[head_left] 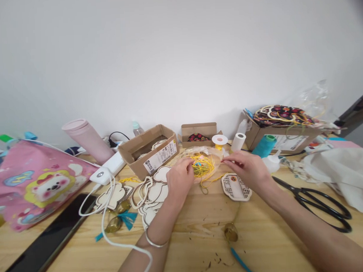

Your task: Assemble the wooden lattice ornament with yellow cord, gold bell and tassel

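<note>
your left hand [180, 179] sits at the near side of the yellow cord [203, 167], fingers bunched narrow and pinching into the tangle. your right hand [245, 169] comes in from the other side, thumb and forefinger pinched narrow at the cord's edge; you cannot tell whether they hold a strand. the cord lies in a loose heap on a clear bag [210, 153] on the wooden table [196, 218], between your hands, with a strand trailing toward the plaque [235, 187] just right of it. wooden cutouts [153, 192] lie stacked beside your left wrist, and a bangle [157, 240] circles that wrist. a white cable [113, 217] loops past them. a brass bell [231, 232] with a blue tassel [241, 263] lies near you, below the plaque. a cardboard box [149, 151] stands behind the cutouts, a spool [219, 140] and paper roll [238, 142] stand behind the bag, and black scissors [317, 204] lie off to your right.
</note>
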`<state>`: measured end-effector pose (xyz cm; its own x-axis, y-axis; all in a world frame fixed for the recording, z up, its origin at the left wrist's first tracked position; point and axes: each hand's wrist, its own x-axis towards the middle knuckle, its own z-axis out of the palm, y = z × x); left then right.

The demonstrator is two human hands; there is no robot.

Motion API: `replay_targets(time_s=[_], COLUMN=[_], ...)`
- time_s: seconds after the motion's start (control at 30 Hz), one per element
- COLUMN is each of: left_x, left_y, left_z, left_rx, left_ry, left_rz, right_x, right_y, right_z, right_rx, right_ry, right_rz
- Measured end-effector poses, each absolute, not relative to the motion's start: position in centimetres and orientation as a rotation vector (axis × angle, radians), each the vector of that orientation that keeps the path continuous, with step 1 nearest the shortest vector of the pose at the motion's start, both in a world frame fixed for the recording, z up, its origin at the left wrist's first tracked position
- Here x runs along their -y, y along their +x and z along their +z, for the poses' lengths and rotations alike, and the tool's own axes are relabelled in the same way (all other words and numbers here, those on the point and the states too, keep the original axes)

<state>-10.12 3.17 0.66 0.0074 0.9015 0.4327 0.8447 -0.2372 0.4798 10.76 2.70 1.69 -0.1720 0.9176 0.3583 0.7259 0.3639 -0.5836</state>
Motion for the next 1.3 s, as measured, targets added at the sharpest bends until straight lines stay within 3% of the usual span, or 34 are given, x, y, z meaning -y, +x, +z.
replay_targets(time_s=[0.2, 0.37, 0.5, 0.67, 0.9, 1.3], left_x=[-3.0, -1.3, 0.2, 0.3, -0.1, 0.1], left_y=[-9.1, -5.7, -2.8, -1.0, -1.1, -1.7], left_z=[0.7, 1.1, 1.7, 1.7, 0.6, 0.0], left_rx=[-1.650, -1.173, -0.952, -1.002, -1.093, -1.053], left_ry=[2.325, 2.034, 1.585, 1.264, 1.114, 1.177], left_rz=[1.073, 0.936, 0.775, 0.913, 0.938, 0.879], right_x=[1.5, 2.3, 1.9, 1.8, 1.8, 1.5], right_y=[12.0, 12.0, 12.8, 13.5, 13.7, 13.3], right_z=[3.0, 3.3, 2.3, 1.9, 1.4, 0.0], right_rx=[1.450, 1.098, 1.085, 1.116, 1.299, 1.267], right_ry=[-1.440, -1.292, -1.240, -1.275, -1.343, -1.367], right_rz=[1.175, 1.509, 1.481, 1.333, 1.215, 1.308])
